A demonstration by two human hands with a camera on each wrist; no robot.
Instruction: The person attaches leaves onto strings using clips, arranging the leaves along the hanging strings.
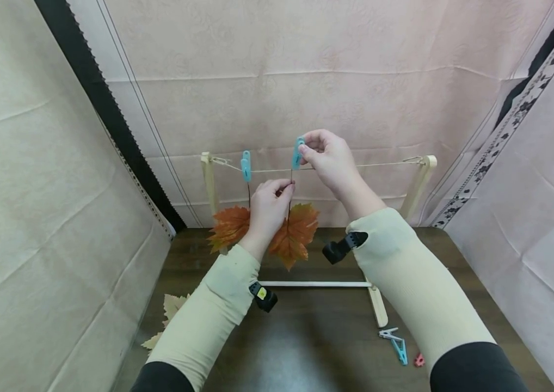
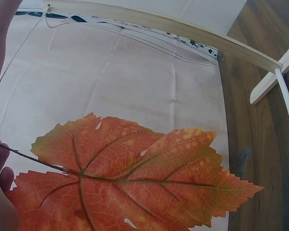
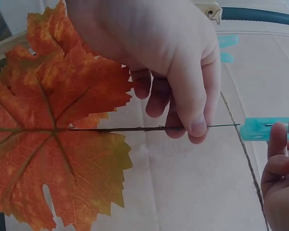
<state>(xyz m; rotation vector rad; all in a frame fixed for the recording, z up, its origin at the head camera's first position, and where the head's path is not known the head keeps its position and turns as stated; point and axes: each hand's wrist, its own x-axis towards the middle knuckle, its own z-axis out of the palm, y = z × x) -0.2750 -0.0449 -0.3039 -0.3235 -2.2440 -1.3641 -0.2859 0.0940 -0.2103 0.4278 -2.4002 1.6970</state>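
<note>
Smooth plastic clothespin [image 1: 297, 154], matt leaf [image 1: 300, 231], rough string [image 3: 251, 171], glossy wooden tabletop [image 1: 296, 343], creased backdrop [image 1: 316, 103]

Surface [image 1: 306, 337]: dark, wood-grained. Behind it, pale back cloth [image 1: 336, 109], visibly creased. Left drape [image 1: 51, 196] and right drape [image 1: 527, 218], both light, flank surface. Black strip [image 1: 92, 81] slants beside left drape; floral border [image 1: 517, 118] edges right drape.

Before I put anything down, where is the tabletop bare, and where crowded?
Bare: dark brown wooden tabletop between the left cream sleeve and right cream sleeve, nearer than the white rod. Crowded: beside the right sleeve, with pale wooden foot, blue plastic clip, red plastic piece; beside the left, beige leaves.
</note>
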